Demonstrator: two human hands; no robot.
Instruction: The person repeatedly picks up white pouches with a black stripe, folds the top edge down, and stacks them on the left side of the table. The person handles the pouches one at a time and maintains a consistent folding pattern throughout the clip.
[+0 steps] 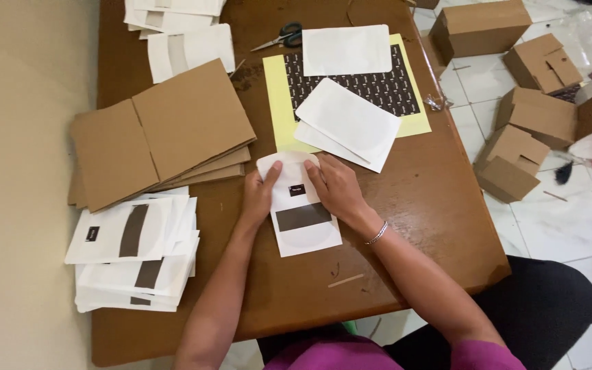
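A white paper envelope (301, 220) with a dark window strip and a small black label lies on the brown table (419, 205) in front of me. My left hand (260, 192) presses on its upper left edge. My right hand (334, 185) presses on its upper right, fingers by the label. Both hands lie flat on the paper, fingers together. Just beyond them sit two plain white envelopes (348, 123) on a yellow sheet (277, 103) with a black patterned sheet (378, 85).
A stack of finished white envelopes (135, 257) lies at left, flat cardboard pieces (159, 137) behind it. Scissors (282, 37) and more white envelopes (186, 48) are at the far side. Brown cardboard boxes (515, 137) sit on the tiled floor at right.
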